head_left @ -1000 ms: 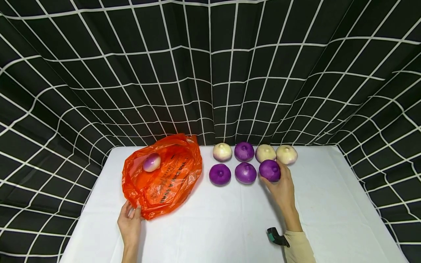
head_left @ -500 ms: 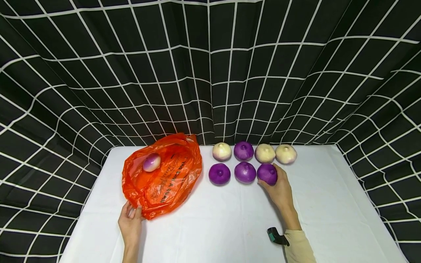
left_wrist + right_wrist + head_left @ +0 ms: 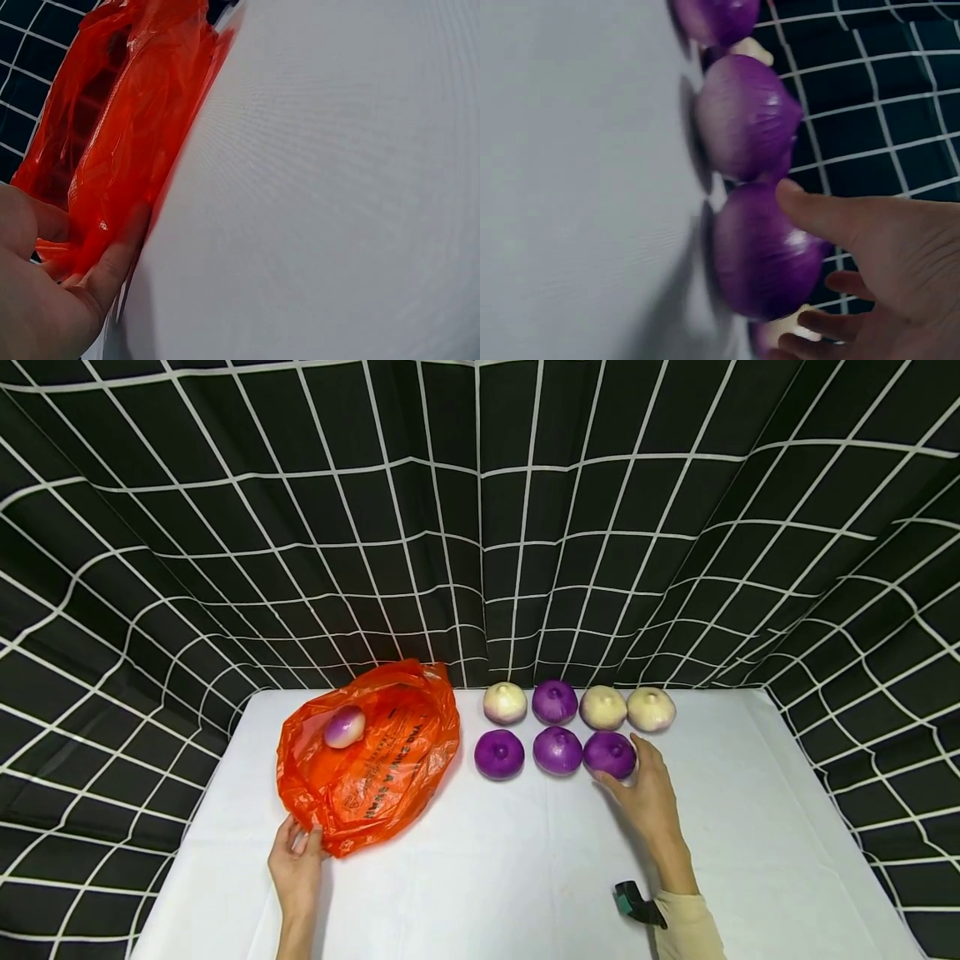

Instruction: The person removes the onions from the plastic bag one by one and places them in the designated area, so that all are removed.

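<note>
A red plastic bag [image 3: 397, 777] with dark print lies with its mouth open at the left. My left hand [image 3: 295, 864] pinches its near rim between thumb and fingers, which the left wrist view also shows at the bag's edge [image 3: 112, 202]. Inside the bag sits a purple-and-white onion [image 3: 345, 727]. My right hand [image 3: 648, 793] is around the right-hand purple onion [image 3: 609, 754] of the front row, fingers spread loosely. In the right wrist view the thumb overlaps that onion [image 3: 761, 255], while the other fingers stand away from its side.
Two more purple onions, one middle [image 3: 557, 751] and one left [image 3: 499, 754], complete the front row. Behind them is a back row of pale onions [image 3: 651, 709] and a purple onion [image 3: 555, 702]. A white cloth [image 3: 480, 893] covers the table; black gridded curtains [image 3: 510, 527] surround it.
My right hand has set the purple onion down slightly left, beside the middle one, and its fingers have loosened and drawn back a little. The left hand has stayed on the bag's rim.
</note>
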The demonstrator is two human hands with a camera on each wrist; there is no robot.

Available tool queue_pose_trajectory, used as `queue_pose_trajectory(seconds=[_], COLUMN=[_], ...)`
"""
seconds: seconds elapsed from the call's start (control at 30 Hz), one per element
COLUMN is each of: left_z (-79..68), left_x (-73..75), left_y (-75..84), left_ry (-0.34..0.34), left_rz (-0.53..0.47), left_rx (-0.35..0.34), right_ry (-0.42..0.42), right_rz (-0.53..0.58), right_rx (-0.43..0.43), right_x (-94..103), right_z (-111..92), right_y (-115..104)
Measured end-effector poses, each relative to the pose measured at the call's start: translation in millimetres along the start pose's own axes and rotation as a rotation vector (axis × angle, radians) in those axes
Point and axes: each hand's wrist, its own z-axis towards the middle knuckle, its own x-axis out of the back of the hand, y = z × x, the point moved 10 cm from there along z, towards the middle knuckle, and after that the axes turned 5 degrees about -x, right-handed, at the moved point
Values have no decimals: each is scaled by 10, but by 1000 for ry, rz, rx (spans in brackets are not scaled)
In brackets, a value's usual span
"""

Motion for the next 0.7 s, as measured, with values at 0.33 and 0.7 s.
queue_pose_trajectory(seconds=[0.33,0.7], left_z=[1,-6], left_x=[16,7], left_y=[-3,-3], left_ry=[5,7], left_rz=[-7,4], left_rx=[15,29], right_ry=[185,52], right_rz=[94,43], right_rx=[190,432], right_x=[217,-260], right_z=[28,-103], right_y=[-602,-1471])
